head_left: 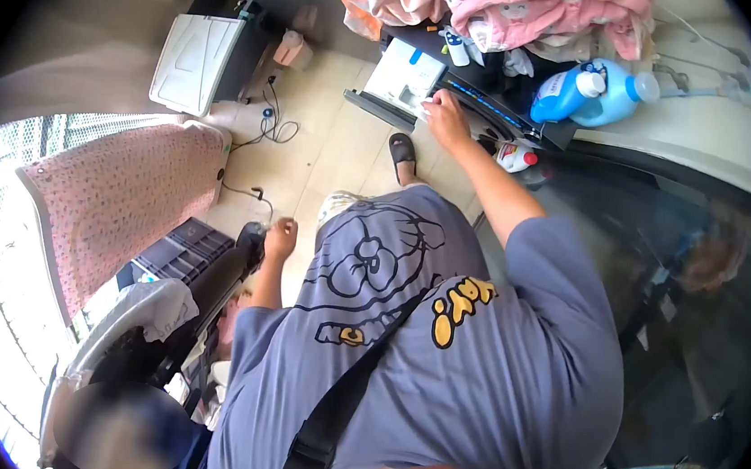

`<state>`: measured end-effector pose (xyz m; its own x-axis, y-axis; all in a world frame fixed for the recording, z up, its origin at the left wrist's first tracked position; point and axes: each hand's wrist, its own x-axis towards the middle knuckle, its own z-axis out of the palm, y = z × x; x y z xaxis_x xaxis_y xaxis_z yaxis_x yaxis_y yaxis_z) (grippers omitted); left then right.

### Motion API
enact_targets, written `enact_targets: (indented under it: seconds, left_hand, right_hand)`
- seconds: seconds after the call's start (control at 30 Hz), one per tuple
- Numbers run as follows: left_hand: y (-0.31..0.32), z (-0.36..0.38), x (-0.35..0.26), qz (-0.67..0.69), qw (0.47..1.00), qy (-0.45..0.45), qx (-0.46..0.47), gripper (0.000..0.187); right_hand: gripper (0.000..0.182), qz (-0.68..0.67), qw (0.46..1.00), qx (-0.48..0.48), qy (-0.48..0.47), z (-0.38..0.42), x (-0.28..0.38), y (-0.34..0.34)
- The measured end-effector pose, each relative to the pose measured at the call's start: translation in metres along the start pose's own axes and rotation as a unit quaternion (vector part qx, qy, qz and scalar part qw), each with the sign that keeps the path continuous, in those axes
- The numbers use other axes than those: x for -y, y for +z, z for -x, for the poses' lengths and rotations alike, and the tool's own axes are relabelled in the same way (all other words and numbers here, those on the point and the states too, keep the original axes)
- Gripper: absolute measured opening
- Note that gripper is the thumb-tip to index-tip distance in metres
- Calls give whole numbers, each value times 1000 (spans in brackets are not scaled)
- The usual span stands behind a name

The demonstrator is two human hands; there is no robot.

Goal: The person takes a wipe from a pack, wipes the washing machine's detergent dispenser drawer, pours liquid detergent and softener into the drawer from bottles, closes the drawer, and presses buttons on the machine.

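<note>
My right hand (445, 117) reaches forward to a dark pulled-out drawer (379, 106) at the top middle. Its fingers are bent together, with a small whitish bit at their tips that I cannot make out. Beside them in the drawer sits a white box or packet (402, 72) with a blue strip on top. My left hand (281, 239) hangs low at my left side, fingers loosely curled, with nothing visible in it. Near it is a dark rounded object (252, 241), apart from the hand as far as I can tell.
Pink cloth (542, 11) is heaped above the drawer. Blue bottles (570, 95) stand to its right, and a red-capped bottle (516, 159) lies lower. On the left are a white-lidded bin (195, 59), a cable (269, 120) on the floor, an ironing board (126, 192) and a grey crate (182, 252).
</note>
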<state>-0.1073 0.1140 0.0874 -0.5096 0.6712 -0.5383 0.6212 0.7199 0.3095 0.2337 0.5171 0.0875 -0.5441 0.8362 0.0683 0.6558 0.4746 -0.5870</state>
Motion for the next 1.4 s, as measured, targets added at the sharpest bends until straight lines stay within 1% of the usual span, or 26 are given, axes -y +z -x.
enact_targets:
  seconds: [0.03,0.1,0.13,0.17,0.2,0.23,0.27,0.4,0.5,0.53,0.57,0.6,0.67,0.73,0.77,0.83,0.87,0.93,1.03,1.07,1.1,1.17,1.23,1.27,1.37,1.4]
  left_hand:
    - [19,5,23,-98,994,-37,25,35]
    - [50,27,67,-39,993,-36,104,37]
    - [45,40,57,14,979,-89,183,39]
    - [41,53,46,10,975,-73,208,42]
    - [46,61,46,13,975,-73,211,42]
    - [51,65,46,17,974,-73,212,42]
    - [58,69,46,36,974,-94,201,41]
    - [40,74,-6,161,964,-119,176,38]
    - [46,64,-14,107,977,-87,165,37]
    - [44,60,-19,135,975,-81,156,37]
    - [42,57,-23,122,980,-75,140,36]
    - [33,53,-32,143,977,-82,136,36]
    - [20,48,-41,185,970,-94,125,34]
    - [34,45,-17,223,960,-120,116,35]
    - [36,45,-11,229,958,-132,108,35]
    - [38,47,-5,213,961,-141,109,36]
    - [38,52,-1,202,962,-147,110,36]
    - [33,64,-2,170,968,-138,124,36]
    - [27,69,-7,135,973,-132,135,37]
    - [24,73,-11,134,971,-138,141,36]
    - [19,72,-16,132,970,-142,145,36]
    - [14,71,-22,137,972,-139,129,35]
    - [12,70,-26,154,972,-142,111,34]
    - [12,68,-28,167,970,-144,102,34]
    - [10,69,-35,158,972,-143,102,35]
    - [12,70,-34,153,972,-142,108,35]
  right_hand:
    - [12,11,1000,18,-19,-7,-11,8]
    - [17,34,995,68,-64,-13,-22,21]
    - [17,29,991,89,-92,-18,-26,27]
    - [17,24,986,111,-119,-21,-30,33]
    - [19,46,981,135,-129,-25,-24,28]
    - [18,46,978,110,-174,-27,-28,37]
    - [18,46,974,113,-188,-31,-27,41]
    - [18,51,951,129,-276,-63,-11,55]
    - [21,65,951,129,-273,-94,5,84]
    - [18,60,955,119,-265,-100,10,91]
    - [16,56,959,106,-257,-104,15,98]
    - [16,32,968,99,-229,-101,16,100]
    - [17,11,974,126,-187,-80,12,88]
    - [18,2,977,143,-155,-58,-1,67]
    - [17,5,979,132,-158,-46,-13,62]
    - [18,9,972,112,-207,-41,-22,51]
    - [18,31,965,126,-226,-43,-24,53]
    - [19,70,950,151,-265,-61,-11,56]
    - [25,83,944,158,-278,-90,6,75]
    - [27,90,944,157,-277,-99,5,85]
    - [27,137,941,146,-272,-112,7,84]
    - [26,157,965,61,-200,-130,-10,88]
    - [25,192,973,31,-122,-144,-13,68]
    - [26,244,958,63,-136,-149,-17,72]
    - [19,208,971,16,-121,-135,-3,80]
    - [17,205,961,38,-181,-121,-3,93]
